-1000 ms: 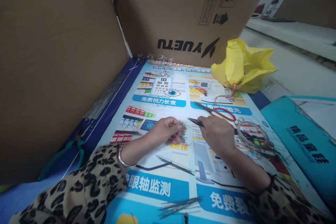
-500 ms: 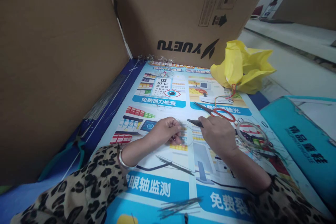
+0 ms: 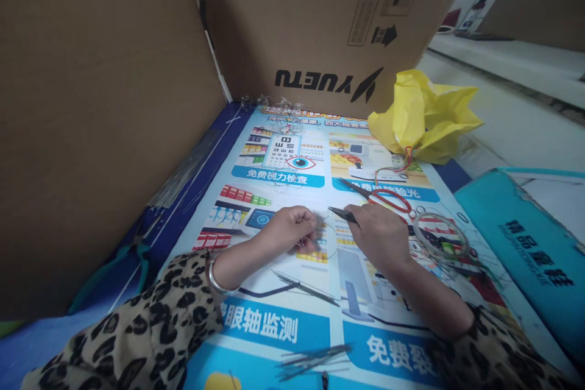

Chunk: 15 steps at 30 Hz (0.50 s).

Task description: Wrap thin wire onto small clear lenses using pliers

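My left hand (image 3: 298, 228) is closed in a pinch on a thin wire (image 3: 336, 242), which bends in a loop to the right of the fingers. Pliers (image 3: 342, 214) with dark pointed jaws are in my right hand (image 3: 380, 236), their handles hidden by the palm. The jaw tips point left, close to the wire's upper end; whether they grip it I cannot tell. Just beyond my right hand lie scissors (image 3: 388, 200) with red handles. Short lengths of wire (image 3: 306, 288) rest on the printed poster sheet (image 3: 315, 329) below my hands, with another bundle nearer me.
Cardboard walls (image 3: 320, 18) stand at the back and left. Teal-handled pliers (image 3: 132, 256) and long wires (image 3: 183, 170) lie at left. A yellow bag (image 3: 415, 116), a clear ring-shaped coil (image 3: 441, 236) and a teal box (image 3: 516, 231) are at right.
The pliers' tips have shifted very slightly to the right, and the wire loop has moved a little with them. Both hands keep their hold; the view has moved slightly.
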Each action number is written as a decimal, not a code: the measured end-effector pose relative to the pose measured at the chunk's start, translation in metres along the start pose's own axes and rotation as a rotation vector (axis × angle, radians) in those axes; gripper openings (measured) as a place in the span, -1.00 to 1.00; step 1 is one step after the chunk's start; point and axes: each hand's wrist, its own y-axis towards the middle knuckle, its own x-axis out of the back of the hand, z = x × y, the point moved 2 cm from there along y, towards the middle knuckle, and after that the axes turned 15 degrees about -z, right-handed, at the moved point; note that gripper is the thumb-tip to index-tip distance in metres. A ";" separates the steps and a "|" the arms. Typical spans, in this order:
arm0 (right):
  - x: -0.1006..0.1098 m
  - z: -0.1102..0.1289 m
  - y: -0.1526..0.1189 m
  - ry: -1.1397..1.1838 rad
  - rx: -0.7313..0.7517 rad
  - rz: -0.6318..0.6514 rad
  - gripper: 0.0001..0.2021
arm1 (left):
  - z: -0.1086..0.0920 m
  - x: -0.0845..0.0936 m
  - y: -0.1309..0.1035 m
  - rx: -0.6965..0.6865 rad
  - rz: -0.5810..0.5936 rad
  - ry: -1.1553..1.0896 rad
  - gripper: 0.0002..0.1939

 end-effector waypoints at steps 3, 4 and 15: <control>0.001 0.002 0.001 0.015 -0.007 0.000 -0.84 | 0.001 0.001 0.000 -0.017 -0.011 0.026 -0.86; 0.001 0.002 0.002 0.024 -0.008 0.001 -0.84 | 0.001 0.002 0.000 -0.024 -0.013 0.023 -0.87; -0.003 -0.004 0.001 0.214 -0.096 -0.072 -0.81 | -0.001 0.005 0.003 -0.057 -0.068 -0.211 -0.86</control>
